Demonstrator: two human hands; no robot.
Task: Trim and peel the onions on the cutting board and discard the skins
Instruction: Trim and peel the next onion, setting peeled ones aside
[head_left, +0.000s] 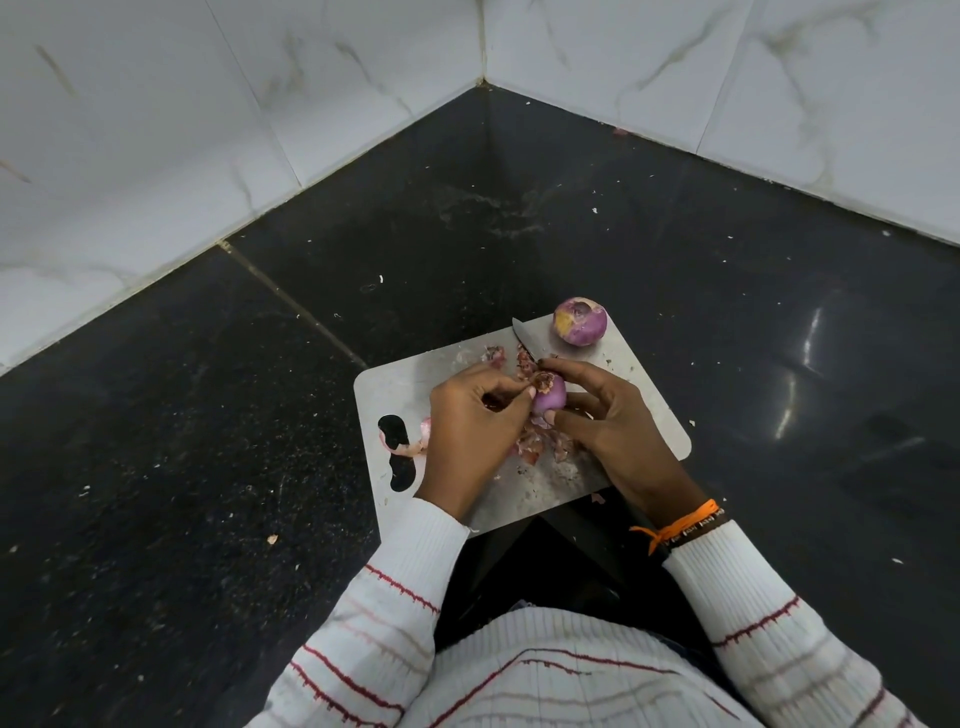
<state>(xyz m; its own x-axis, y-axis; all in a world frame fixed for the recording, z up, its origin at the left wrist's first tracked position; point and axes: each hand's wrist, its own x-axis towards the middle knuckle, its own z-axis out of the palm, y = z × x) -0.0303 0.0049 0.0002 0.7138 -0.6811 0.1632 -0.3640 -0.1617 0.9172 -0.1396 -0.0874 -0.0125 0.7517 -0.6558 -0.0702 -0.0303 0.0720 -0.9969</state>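
Note:
A small purple onion (551, 396) is held over the steel cutting board (644, 415), with a flap of dry skin at its top. My left hand (470, 426) pinches that skin with thumb and fingertips. My right hand (605, 415) grips the onion from the right and holds a knife (523, 339), whose blade points away to the upper left. A second peeled onion (580, 321) sits at the board's far corner. Dry skins (540, 441) lie in a heap under my hands, and a pink peel strip (410, 444) lies by the board's handle slot.
The board lies on a black stone counter (208, 441) in a corner formed by white marbled tile walls (156, 130). Small skin scraps dot the counter. The board's near edge overhangs the counter's inner corner by my body.

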